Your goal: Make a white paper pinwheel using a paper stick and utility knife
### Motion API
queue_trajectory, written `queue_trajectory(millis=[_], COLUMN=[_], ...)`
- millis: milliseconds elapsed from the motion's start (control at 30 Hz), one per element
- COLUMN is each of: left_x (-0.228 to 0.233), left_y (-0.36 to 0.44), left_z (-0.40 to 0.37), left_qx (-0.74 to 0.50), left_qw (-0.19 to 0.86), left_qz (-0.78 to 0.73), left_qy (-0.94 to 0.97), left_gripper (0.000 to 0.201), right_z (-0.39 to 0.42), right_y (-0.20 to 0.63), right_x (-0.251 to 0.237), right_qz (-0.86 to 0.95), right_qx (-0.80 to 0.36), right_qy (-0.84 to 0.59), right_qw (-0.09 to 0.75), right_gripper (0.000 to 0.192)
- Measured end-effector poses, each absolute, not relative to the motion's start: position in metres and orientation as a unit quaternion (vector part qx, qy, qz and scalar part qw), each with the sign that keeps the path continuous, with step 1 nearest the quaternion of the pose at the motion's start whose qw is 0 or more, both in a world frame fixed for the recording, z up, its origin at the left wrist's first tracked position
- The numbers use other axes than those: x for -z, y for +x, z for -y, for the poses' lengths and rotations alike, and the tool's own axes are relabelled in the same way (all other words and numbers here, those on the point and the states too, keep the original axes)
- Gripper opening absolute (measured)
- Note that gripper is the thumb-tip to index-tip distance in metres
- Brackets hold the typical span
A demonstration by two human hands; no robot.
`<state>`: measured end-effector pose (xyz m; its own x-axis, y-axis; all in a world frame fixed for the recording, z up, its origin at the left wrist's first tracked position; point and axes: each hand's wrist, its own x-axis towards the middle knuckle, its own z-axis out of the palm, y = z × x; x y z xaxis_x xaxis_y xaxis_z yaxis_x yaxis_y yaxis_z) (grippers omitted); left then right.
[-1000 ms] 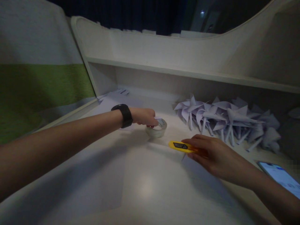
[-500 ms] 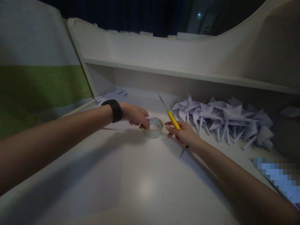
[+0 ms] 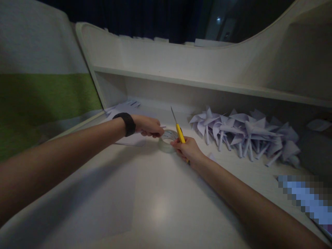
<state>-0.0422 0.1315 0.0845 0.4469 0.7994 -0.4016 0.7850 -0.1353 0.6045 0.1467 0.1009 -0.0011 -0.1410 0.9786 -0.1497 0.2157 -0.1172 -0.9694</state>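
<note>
Now, left hand point(image 3: 149, 125): pinches tape end off clear tape roll point(image 3: 167, 141).
Right hand point(image 3: 187, 150): grips yellow utility knife point(image 3: 178, 131) (blade up), touching roll.
Desk point(image 3: 155, 207) back edge: paper pinwheels point(image 3: 241, 133).

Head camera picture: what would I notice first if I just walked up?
Probably the yellow knife in the right hand, mid-desk, blade pointing up and away. It sits right beside a clear tape roll that the left hand, with a black watch on its wrist, touches from the other side. Next, the heap of white paper pinwheels lying along the back of the desk, to the right.
</note>
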Motion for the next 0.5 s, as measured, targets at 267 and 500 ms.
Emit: queue_trajectory(millis=[267, 500], left_x=[-0.0893, -0.0866], left_y=[-0.0425, -0.0466], left_z=[-0.1334, -0.1389], left_qx=[-0.008, 0.002], left_qw=[0.388, 0.374], left_qz=[-0.54, -0.54], left_qy=[0.747, 0.754], left_gripper=[0.016, 0.013], right_z=[-0.1049, -0.1093], right_y=[0.1441, 0.1405], right_x=[-0.0005, -0.0063], right_qz=[0.562, 0.593], right_qx=[-0.508, -0.465], right_qy=[-0.543, -0.568], right_qw=[0.364, 0.331], right_gripper=[0.012, 0.013])
